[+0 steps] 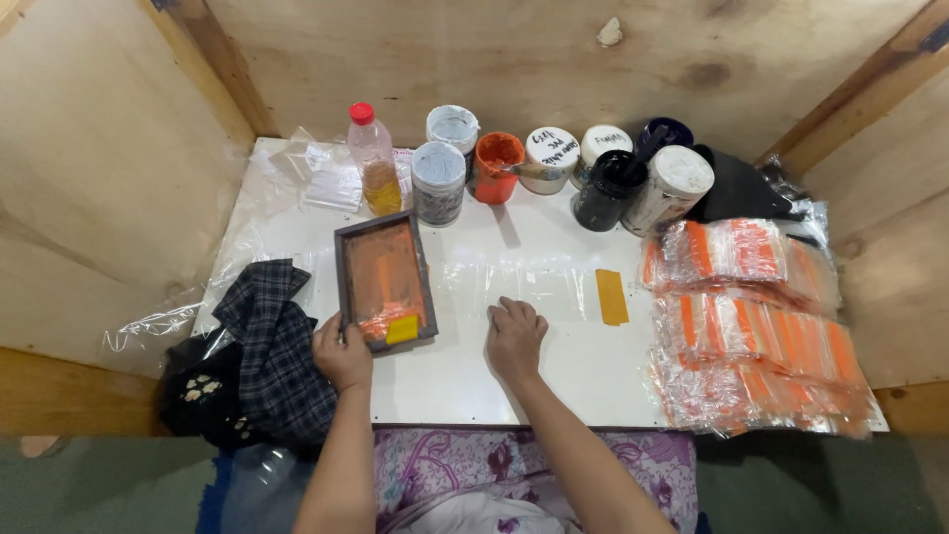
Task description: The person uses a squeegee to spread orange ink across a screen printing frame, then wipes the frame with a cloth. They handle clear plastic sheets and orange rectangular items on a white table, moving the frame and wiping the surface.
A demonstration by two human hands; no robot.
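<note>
Stacks of clear orange-striped packets (756,326) lie right of the white board (554,366), where the left hand (341,353) grips a small orange-inked screen frame (384,281) and the right hand (514,338) rests flat on clear film (534,287).

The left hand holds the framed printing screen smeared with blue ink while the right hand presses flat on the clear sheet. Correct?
Not quite: the ink is orange, not blue. The head view shows the left hand holding the framed printing screen, smeared with orange ink, while the right hand presses flat on the clear sheet.
</note>
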